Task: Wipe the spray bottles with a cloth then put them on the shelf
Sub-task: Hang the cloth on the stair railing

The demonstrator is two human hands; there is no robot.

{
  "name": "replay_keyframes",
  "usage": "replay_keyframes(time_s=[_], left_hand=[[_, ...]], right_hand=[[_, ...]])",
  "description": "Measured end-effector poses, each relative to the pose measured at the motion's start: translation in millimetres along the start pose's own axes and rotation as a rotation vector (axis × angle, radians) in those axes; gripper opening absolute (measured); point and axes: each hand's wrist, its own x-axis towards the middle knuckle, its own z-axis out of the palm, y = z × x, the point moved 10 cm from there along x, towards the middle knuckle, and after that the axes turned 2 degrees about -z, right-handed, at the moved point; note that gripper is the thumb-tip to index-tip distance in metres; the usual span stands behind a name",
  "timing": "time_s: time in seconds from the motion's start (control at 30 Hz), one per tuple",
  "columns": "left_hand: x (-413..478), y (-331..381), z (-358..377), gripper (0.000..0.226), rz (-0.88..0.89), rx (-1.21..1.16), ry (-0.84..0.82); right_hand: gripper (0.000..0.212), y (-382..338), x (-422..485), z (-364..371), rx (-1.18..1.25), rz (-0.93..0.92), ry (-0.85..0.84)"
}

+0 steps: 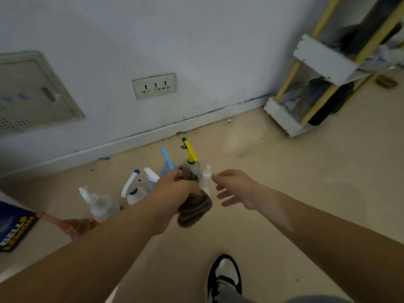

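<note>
Picking stage: left hand (175, 190) grips grey-brown fluffy cloth (194, 212) at yellow-trigger clear spray bottle (191, 155); right hand (237, 186) spread beside, likely should grasp it next.

Both forearms are bare from the lower edge of the view up to the left hand (175, 190) and the right hand (237, 189). One foot shows in a low sneaker (225, 271) with white toe and side panels, black overlays around them and black laces. Over its collar lies the creased hem of a grey trouser leg (228, 295).
</note>
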Motion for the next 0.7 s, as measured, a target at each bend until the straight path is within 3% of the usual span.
replay_keyframes(time_s=[0.1,0.17,0.3,0.43,0.6,0.7], left_hand=[[-38,31,32,0.051,0.094,0.076,-0.216],[-64,55,49,0.056,0.190,0.157,-0.319],[-118,93,86,0.039,0.362,0.304,-0.413],[-145,89,130,0.023,0.403,0.386,-0.428],[-176,87,182,0.018,0.502,0.547,-0.446],[-192,90,219,0.034,0.576,0.657,-0.447]], right_hand=[[0.046,-44,-79,0,0.090,-0.049,-0.247],[0.041,-66,-126,-13,0.047,-0.131,-0.262],[0.031,-77,-201,-50,0.017,-0.209,-0.139],[0.029,-50,-253,-78,0.044,-0.141,0.005],[0.033,-19,-312,-114,0.192,-0.110,0.161],[0.034,-3,-347,-140,0.292,-0.124,0.217]])
